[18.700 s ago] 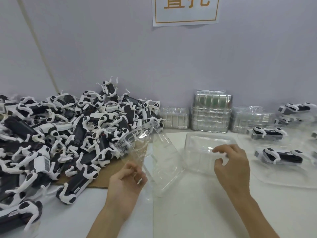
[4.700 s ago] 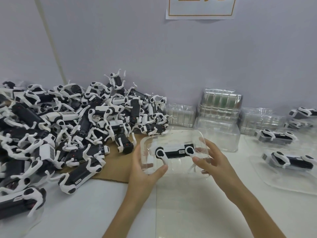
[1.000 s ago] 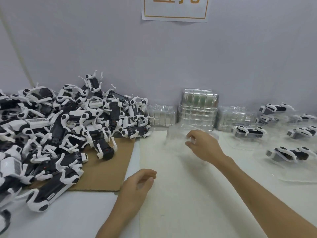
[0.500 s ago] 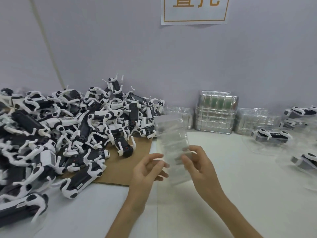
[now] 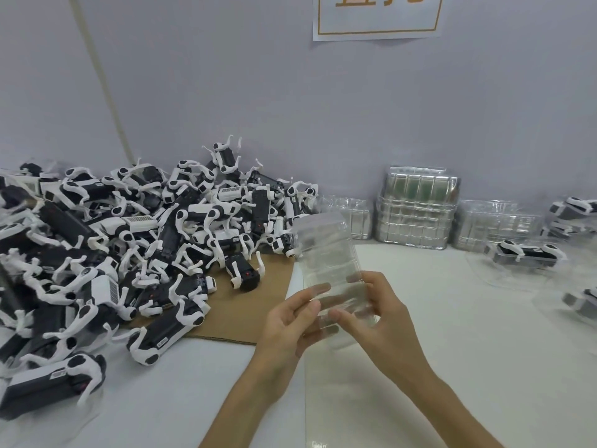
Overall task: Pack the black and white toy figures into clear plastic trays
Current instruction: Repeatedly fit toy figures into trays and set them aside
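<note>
A clear plastic tray (image 5: 326, 250), with nothing in it, stands upright on end in mid-air above the table. My left hand (image 5: 287, 328) grips its lower left edge with fingers curled onto it. My right hand (image 5: 378, 318) holds its lower right side, fingers wrapped behind the plastic. A big heap of black and white toy figures (image 5: 135, 240) covers the left of the table, partly on brown cardboard (image 5: 258, 305). The nearest loose figure (image 5: 244, 274) lies on the cardboard just left of the tray.
Stacks of clear trays (image 5: 416, 211) stand against the back wall, a lower stack (image 5: 497, 224) to their right. Packed trays with figures (image 5: 526, 257) lie on the white table (image 5: 452, 318) at the right. A paper sign (image 5: 378, 14) hangs on the wall.
Since half a second ago my left hand has closed onto the tray's lower edge, and both hands now hold it. A second ago my right hand was taking the tray from the stack area.
</note>
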The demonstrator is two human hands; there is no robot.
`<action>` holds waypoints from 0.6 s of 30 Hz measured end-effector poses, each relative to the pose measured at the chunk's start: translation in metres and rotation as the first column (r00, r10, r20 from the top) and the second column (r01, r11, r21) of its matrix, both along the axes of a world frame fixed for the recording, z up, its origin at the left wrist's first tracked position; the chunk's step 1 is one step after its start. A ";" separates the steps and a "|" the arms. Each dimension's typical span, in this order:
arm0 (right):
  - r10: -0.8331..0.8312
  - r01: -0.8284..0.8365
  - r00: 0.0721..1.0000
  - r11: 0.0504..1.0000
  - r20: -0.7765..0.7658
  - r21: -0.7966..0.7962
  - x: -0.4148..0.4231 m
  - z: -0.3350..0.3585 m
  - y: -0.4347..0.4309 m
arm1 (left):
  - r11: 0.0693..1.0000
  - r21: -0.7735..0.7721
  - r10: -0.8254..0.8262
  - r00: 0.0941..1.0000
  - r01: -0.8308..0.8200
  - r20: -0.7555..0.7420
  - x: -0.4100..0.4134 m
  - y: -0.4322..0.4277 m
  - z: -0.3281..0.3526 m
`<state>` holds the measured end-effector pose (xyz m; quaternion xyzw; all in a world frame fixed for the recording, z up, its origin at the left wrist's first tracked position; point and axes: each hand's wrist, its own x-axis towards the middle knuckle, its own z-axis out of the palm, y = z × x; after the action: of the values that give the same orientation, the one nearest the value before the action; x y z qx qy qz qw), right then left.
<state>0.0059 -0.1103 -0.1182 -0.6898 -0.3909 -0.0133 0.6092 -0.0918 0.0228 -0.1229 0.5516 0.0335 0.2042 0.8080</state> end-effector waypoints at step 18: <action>-0.016 0.014 0.997 0.999 0.076 0.030 0.001 0.003 -0.001 | 0.982 -0.009 0.186 0.982 -0.187 -0.038 -0.001 0.002 0.002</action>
<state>0.0069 -0.1118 -0.1150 -0.6828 -0.4084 -0.0500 0.6037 -0.0931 0.0253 -0.1207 0.5446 0.1010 0.2685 0.7881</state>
